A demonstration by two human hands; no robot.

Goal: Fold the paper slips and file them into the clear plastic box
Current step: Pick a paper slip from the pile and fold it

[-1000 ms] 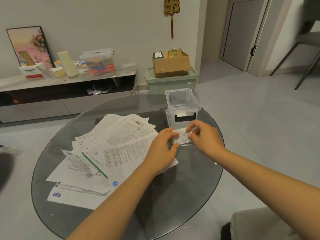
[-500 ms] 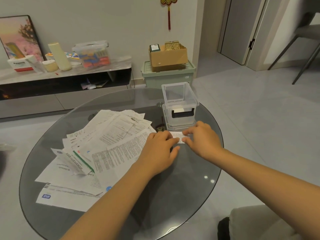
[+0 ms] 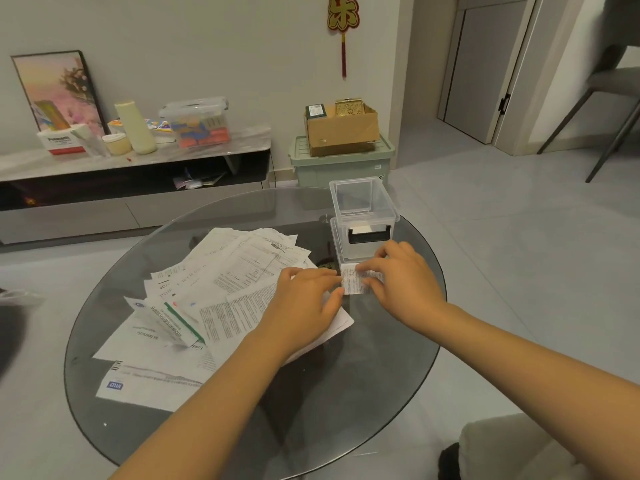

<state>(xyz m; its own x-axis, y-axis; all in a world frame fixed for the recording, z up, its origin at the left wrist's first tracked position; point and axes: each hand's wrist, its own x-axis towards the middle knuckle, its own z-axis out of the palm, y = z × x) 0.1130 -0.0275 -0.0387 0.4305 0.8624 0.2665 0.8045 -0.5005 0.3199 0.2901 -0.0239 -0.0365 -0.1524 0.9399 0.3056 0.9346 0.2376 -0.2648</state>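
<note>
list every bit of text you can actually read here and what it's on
"乐": red and gold hanging ornament on the wall.
Blue logo box, letters too blurred to be sure of: bottom sheet of the paper pile.
Dark word on the white tissue pack: blurred, unreadable.
Print on the small slip between the left hand and right hand: too small.
Print on the loose sheets: too small.

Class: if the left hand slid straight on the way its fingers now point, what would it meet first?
Probably the slip, which its fingertips already touch; past that, the right hand. The box sits further back, likely off that line.
</note>
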